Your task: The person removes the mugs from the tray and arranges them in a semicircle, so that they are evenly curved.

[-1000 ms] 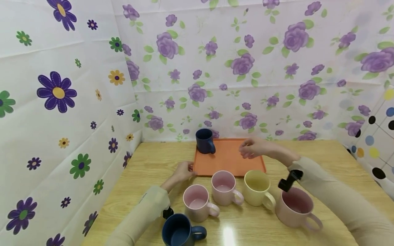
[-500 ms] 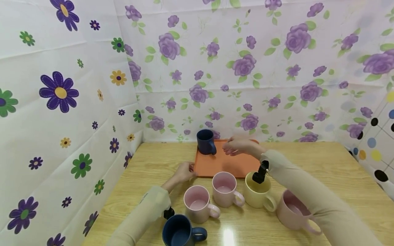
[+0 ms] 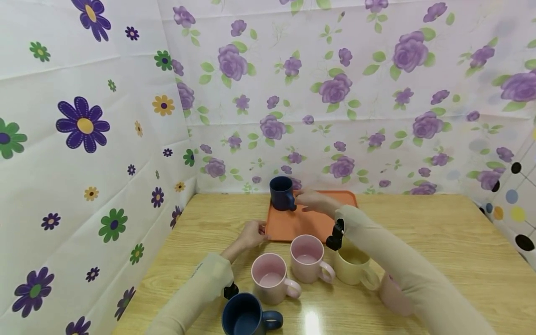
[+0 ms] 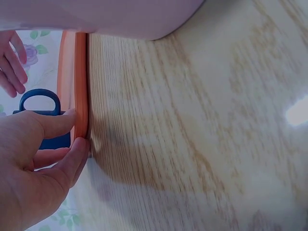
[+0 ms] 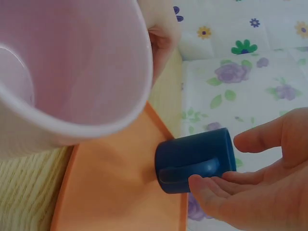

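My left hand [image 3: 251, 234] pinches the front left corner of an orange tray [image 3: 289, 230]; in the left wrist view its thumb and fingers lie on either side of the rim. A dark blue mug [image 3: 280, 191] stands upright at the tray's back left, handle toward the right. Beside that handle is my right hand [image 3: 316, 203], reaching in over the tray. In the right wrist view the right hand [image 5: 269, 185] has its thumb and fingers spread at the top of the blue mug [image 5: 192, 151], fingertips close to the handle, with nothing gripped.
In front of the tray stand two pink mugs [image 3: 270, 284], a pale yellow mug [image 3: 351, 270] and a second dark blue mug [image 3: 243, 318]. Another pink mug [image 3: 393, 298] is partly hidden under the right sleeve [image 3: 402, 260]. Flowered cloths [image 3: 259, 70] hang behind the wooden table [image 3: 439, 232].
My right hand has moved left across the tray, up to the blue mug's handle. The left hand keeps its hold on the tray corner, and the mugs have stayed put.
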